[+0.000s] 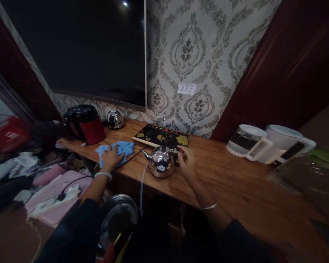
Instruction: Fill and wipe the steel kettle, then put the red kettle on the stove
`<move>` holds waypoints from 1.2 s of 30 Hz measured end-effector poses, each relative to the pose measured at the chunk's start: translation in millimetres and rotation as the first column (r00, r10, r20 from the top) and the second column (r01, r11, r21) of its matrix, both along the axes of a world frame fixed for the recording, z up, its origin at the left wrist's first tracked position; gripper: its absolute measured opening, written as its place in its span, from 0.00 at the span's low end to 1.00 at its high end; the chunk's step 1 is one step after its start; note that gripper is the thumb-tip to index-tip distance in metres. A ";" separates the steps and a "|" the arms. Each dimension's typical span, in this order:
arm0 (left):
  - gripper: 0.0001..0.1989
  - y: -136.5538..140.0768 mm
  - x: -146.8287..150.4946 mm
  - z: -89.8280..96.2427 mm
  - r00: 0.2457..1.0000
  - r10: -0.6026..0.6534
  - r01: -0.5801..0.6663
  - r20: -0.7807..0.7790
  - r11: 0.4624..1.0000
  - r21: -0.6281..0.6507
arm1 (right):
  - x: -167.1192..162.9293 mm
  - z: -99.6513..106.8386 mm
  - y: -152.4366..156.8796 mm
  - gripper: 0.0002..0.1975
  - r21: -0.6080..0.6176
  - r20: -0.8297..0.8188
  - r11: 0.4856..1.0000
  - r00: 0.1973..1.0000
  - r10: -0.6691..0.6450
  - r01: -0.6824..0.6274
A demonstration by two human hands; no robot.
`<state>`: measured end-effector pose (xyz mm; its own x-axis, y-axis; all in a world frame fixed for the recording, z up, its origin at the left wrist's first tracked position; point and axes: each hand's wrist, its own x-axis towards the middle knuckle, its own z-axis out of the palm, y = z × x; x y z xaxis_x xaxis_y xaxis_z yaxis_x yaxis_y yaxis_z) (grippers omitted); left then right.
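Observation:
My left hand lies flat on a light blue cloth spread on the wooden table. My right hand grips the black handle of a shiny steel kettle that stands upright near the table's front edge. Behind the kettle lies a black heating tray with yellow flowers, red lights and a curved metal spout. A thin clear hose hangs from the kettle over the table edge.
A black and red appliance and a small steel pot stand at the back left. Two white kettles and a glass jug sit at right. A dark screen hangs above. Clutter and a power strip lie lower left.

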<state>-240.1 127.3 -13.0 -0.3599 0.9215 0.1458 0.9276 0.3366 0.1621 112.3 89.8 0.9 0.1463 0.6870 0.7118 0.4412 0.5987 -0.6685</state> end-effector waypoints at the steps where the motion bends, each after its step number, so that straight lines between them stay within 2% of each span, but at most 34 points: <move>1: 0.35 1.2 -1.2 1.1 1.000 0.011 -0.011 -0.009 1.000 0.011 | 7.4 -11.2 -5.4 0.15 -0.040 -0.028 0.999 0.999 -0.018 0.017; 7: 0.27 9.3 -11.2 8.6 0.998 -0.063 0.064 -0.015 0.997 0.037 | 43.5 -81.3 -30.6 0.18 -0.322 -0.167 0.944 0.977 -0.132 0.072; 10: 0.25 2.9 -15.8 11.8 0.994 -0.051 0.037 0.100 0.990 0.139 | 52.7 -101.8 -32.7 0.17 -0.392 -0.241 0.919 0.960 -0.140 0.035; 12: 0.25 -11.3 -16.4 14.6 0.980 -0.045 -0.006 0.193 0.967 0.254 | 55.8 -108.6 -31.3 0.17 -0.411 -0.277 0.912 0.950 -0.144 0.019; 16: 0.24 -62.9 -0.2 28.4 0.946 -0.180 0.004 0.271 0.838 0.545 | 54.0 -109.0 -28.9 0.17 -0.429 -0.282 0.903 0.949 -0.139 0.005; 19: 0.21 -101.4 35.1 44.3 0.930 -0.320 0.123 0.183 0.737 0.664 | 46.2 -100.3 -26.5 0.19 -0.432 -0.289 0.902 0.948 -0.137 -0.001; 22: 0.18 -116.5 85.4 50.8 0.897 -0.441 0.284 0.024 0.618 0.733 | 36.2 -87.4 -16.5 0.22 -0.383 -0.306 0.923 0.945 -0.115 -0.012; 25: 0.23 -106.8 136.2 36.4 0.831 -0.555 0.405 -0.032 0.565 0.719 | 28.2 -75.1 2.0 0.23 -0.289 -0.328 0.953 0.945 -0.008 -0.093; 28: 0.30 -91.1 173.6 7.1 0.738 -0.669 0.569 -0.088 0.546 0.615 | 23.9 -67.3 20.5 0.19 -0.260 -0.323 0.937 0.936 0.143 -0.233; 29: 0.31 -88.0 181.9 -2.9 0.730 -0.677 0.581 -0.092 0.545 0.604 | 23.4 -66.1 24.9 0.18 -0.252 -0.310 0.929 0.932 0.186 -0.269; 32: 0.30 -89.0 195.0 -27.0 0.760 -0.644 0.547 -0.084 0.564 0.619 | 24.0 -66.8 31.2 0.17 -0.227 -0.260 0.926 0.935 0.243 -0.303; 36: 0.31 -103.1 192.1 -47.5 0.781 -0.616 0.538 -0.106 0.577 0.614 | 25.8 -72.2 30.5 0.17 -0.226 -0.221 0.941 0.954 0.202 -0.251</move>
